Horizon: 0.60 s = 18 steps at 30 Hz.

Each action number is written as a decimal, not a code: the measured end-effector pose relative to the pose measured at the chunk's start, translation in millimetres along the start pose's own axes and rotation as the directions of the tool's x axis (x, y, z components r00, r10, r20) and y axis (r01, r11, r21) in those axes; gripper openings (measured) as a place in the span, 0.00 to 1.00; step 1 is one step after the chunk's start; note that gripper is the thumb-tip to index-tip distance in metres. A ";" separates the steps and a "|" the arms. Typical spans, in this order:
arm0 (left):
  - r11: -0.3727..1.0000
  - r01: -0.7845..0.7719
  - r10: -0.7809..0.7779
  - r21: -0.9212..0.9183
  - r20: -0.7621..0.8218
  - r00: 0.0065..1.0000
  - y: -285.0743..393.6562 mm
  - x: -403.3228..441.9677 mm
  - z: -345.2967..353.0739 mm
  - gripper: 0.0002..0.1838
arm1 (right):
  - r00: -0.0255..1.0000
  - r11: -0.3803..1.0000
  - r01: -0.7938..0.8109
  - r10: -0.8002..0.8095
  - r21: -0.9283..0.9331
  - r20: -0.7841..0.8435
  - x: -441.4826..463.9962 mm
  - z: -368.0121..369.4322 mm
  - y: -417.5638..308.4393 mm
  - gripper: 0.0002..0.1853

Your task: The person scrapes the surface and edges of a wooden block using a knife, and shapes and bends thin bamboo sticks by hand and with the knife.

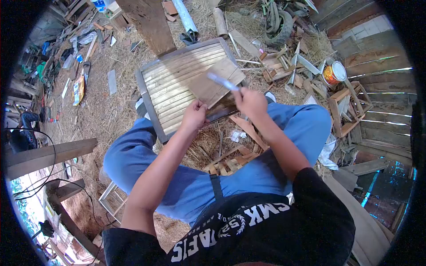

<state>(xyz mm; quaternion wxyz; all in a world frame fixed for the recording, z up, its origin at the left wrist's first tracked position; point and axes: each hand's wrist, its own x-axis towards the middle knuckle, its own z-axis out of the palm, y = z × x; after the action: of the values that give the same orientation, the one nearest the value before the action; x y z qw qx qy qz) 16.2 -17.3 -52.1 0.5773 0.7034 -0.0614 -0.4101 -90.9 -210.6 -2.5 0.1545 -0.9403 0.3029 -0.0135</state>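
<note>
A framed slatted wooden panel (pixel 171 93) lies tilted in front of my legs. On its right part rests a flat, light brown wooden board (pixel 213 91). My left hand (pixel 195 114) pinches the board's near left edge, fingers closed. My right hand (pixel 251 103) is closed around a long pale tool (pixel 222 82), held across the board's upper face. Motion blur smears the tool, so its exact kind and whether it touches the board cannot be made out.
A wooden post (pixel 148 26) stands beyond the panel. Right of it are a small wheel (pixel 278 29), a paint bucket (pixel 333 73) and a wooden frame (pixel 348 108). Wood scraps and straw cover the ground. A beam (pixel 53 157) juts in from the left near hanging cables.
</note>
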 end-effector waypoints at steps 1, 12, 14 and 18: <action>1.000 0.005 -0.005 -0.008 -0.009 1.000 -1.5 0.8 -0.7 0.09 | 1.000 1.000 -0.005 0.005 0.004 -0.010 -3.0 1.3 -1.2 0.23; 0.999 0.054 -0.054 0.008 0.016 0.998 11.6 -9.8 -4.9 0.10 | 0.999 0.985 0.044 -0.044 0.164 -0.003 -19.9 0.7 -15.6 0.22; 0.998 0.051 -0.050 -0.033 0.029 0.998 11.2 -9.1 -3.8 0.10 | 0.978 0.976 0.209 -0.209 0.063 -0.014 -29.3 12.4 -14.3 0.22; 0.997 0.046 -0.042 -0.061 0.059 0.997 16.1 -11.1 -4.5 0.10 | 0.976 0.977 0.212 -0.211 0.009 -0.044 -17.5 11.2 -11.7 0.22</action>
<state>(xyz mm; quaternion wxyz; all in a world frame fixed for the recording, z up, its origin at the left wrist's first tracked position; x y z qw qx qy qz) 18.0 -12.9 -32.6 0.5878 0.6742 -0.0496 -0.4444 -97.3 -188.4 -8.5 0.1521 -0.9656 0.2043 -0.0522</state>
